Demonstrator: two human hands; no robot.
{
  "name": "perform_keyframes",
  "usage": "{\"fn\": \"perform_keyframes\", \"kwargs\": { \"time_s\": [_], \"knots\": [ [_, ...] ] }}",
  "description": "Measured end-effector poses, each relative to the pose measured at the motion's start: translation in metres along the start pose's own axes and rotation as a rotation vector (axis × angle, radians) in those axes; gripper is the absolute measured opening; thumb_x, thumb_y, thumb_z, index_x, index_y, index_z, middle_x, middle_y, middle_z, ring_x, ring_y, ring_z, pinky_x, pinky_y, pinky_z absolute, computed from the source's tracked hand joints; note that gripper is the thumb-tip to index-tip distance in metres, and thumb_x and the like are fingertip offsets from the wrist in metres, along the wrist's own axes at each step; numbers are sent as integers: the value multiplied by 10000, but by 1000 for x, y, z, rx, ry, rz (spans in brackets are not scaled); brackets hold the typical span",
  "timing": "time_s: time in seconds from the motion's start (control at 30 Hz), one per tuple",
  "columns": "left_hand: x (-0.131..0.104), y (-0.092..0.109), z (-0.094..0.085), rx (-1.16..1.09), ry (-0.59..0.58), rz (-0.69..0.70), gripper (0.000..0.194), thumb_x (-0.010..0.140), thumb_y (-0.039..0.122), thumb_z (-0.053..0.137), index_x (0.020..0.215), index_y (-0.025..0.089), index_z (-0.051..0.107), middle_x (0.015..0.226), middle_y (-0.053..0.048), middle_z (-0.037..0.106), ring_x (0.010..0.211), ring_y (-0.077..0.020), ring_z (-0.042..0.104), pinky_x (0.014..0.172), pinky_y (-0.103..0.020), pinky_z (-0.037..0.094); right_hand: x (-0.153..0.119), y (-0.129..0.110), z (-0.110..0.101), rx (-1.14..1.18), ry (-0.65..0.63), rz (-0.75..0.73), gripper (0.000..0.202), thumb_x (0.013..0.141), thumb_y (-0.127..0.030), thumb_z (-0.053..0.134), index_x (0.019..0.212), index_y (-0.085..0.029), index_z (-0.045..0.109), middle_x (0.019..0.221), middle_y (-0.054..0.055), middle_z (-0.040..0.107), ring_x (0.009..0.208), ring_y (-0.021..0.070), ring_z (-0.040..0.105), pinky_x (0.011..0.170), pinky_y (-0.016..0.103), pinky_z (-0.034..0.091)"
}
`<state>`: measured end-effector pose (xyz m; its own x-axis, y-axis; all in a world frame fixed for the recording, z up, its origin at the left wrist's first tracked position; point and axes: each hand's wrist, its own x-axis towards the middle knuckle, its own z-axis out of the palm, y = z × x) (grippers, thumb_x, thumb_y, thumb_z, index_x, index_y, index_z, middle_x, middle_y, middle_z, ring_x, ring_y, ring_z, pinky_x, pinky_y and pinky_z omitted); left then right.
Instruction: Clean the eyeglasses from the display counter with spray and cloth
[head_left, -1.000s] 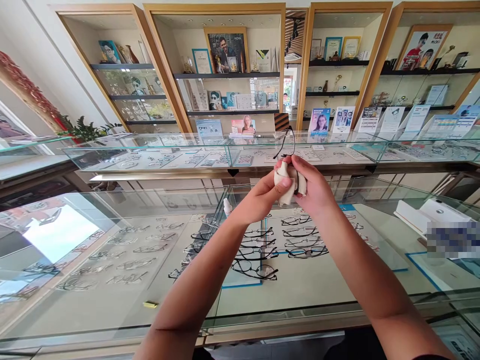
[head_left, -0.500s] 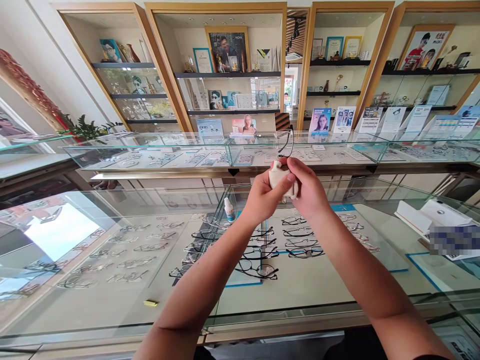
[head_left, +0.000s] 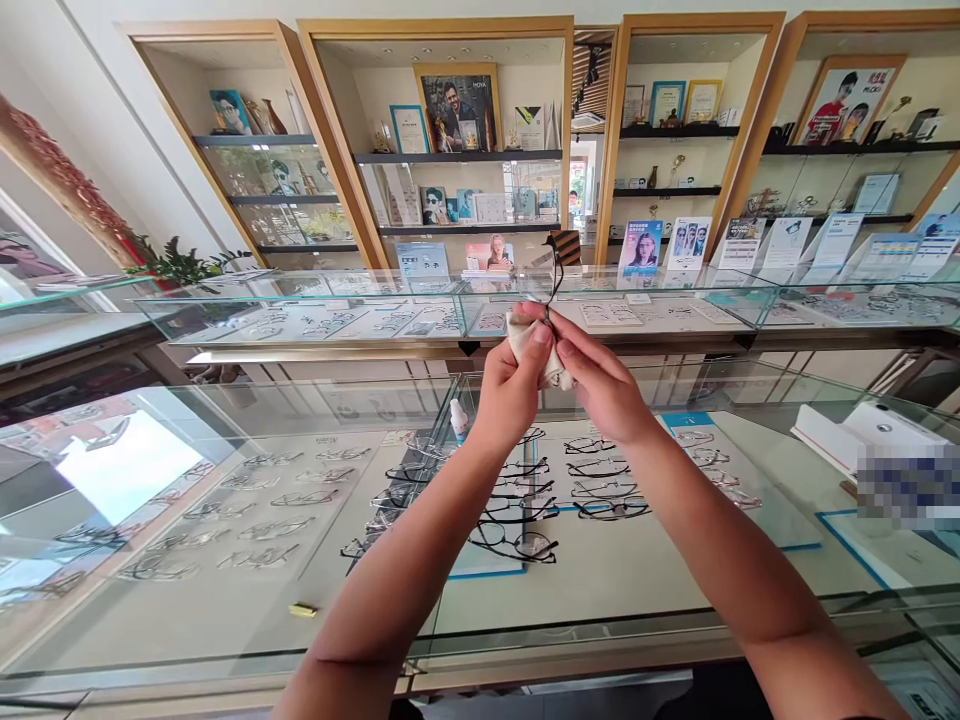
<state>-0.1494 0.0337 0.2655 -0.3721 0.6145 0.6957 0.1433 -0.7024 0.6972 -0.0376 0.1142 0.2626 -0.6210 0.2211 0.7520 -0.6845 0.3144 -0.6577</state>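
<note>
Above the glass counter, my two hands meet in front of me. My left hand [head_left: 517,375] is closed on a cream cleaning cloth [head_left: 523,338], its thumb pressed on the cloth. Opposite it, my right hand [head_left: 600,375] pinches a pair of dark-framed eyeglasses [head_left: 556,275]. One dark temple sticks up above the fingers; most of the frame and the lenses are hidden by the cloth and fingers. Part of the cloth hangs below, between both hands.
A small white spray bottle [head_left: 459,422] stands on the glass counter [head_left: 585,590]. Rows of eyeglasses [head_left: 517,540] lie under and around my forearms. A gold-coloured piece [head_left: 303,609] lies at front left, a white box [head_left: 885,440] at right. Behind runs another glass showcase [head_left: 360,290].
Both hands have shifted slightly left with the cloth and eyeglasses. The glasses have turned, so the temple points differently, and the cloth is now folded around them otherwise.
</note>
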Motion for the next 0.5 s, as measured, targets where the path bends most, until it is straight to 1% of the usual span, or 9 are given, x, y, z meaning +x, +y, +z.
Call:
{"fn": "perform_keyframes", "kwargs": {
  "time_s": [0.1, 0.2, 0.27, 0.33, 0.4, 0.43, 0.5],
  "knots": [
    [1, -4, -4, -39, 29, -22, 643, 937, 741, 815, 701, 219, 523, 634, 48, 344, 543, -85, 265, 489, -284, 235, -1, -5, -8, -48, -80, 29, 511, 1150, -542, 585, 1659, -505, 574, 1807, -157, 479, 1758, 204, 333, 1494, 480, 230],
    [1, -4, -6, -57, 41, -40, 639, 918, 751, 828, 711, 219, 544, 654, 40, 376, 555, -89, 303, 495, -280, 271, -1, -10, -10, -66, -130, 60, 537, 1142, -542, 607, 1674, -485, 563, 1829, -144, 447, 1771, 206, 300, 1497, 463, 211],
    [1, -4, -6, -47, 39, -40, 641, 903, 768, 832, 717, 219, 558, 659, 38, 404, 561, -93, 323, 507, -283, 290, 0, -10, -6, -45, -94, 47, 516, 1141, -542, 610, 1650, -459, 602, 1807, -112, 496, 1750, 214, 355, 1486, 463, 248],
    [0, -4, -6, -19, 33, -39, 638, 898, 770, 833, 718, 221, 561, 651, 41, 411, 561, -96, 312, 517, -290, 283, 0, -8, 0, -21, -19, 11, 463, 1144, -527, 614, 1600, -457, 656, 1754, -95, 575, 1706, 207, 438, 1475, 456, 281],
    [0, -5, -7, 14, 26, -44, 641, 902, 766, 829, 711, 225, 543, 634, 48, 397, 558, -99, 286, 523, -297, 262, -1, -5, 6, -2, 30, -17, 402, 1150, -496, 617, 1542, -470, 703, 1700, -96, 634, 1665, 193, 499, 1473, 443, 280],
    [0, -5, -7, 31, 23, -47, 639, 905, 766, 825, 715, 227, 540, 632, 49, 400, 560, -102, 286, 528, -298, 261, -1, -3, 8, 11, 48, -23, 378, 1151, -491, 618, 1514, -476, 723, 1678, -97, 656, 1649, 188, 518, 1471, 438, 282],
    [0, -5, -8, 58, 3, -54, 622, 903, 769, 822, 742, 226, 564, 648, 42, 446, 579, -108, 330, 549, -294, 294, -1, 0, 11, 30, 98, -15, 345, 1141, -515, 628, 1458, -476, 760, 1638, -93, 690, 1635, 192, 537, 1461, 442, 304]
  ]
}}
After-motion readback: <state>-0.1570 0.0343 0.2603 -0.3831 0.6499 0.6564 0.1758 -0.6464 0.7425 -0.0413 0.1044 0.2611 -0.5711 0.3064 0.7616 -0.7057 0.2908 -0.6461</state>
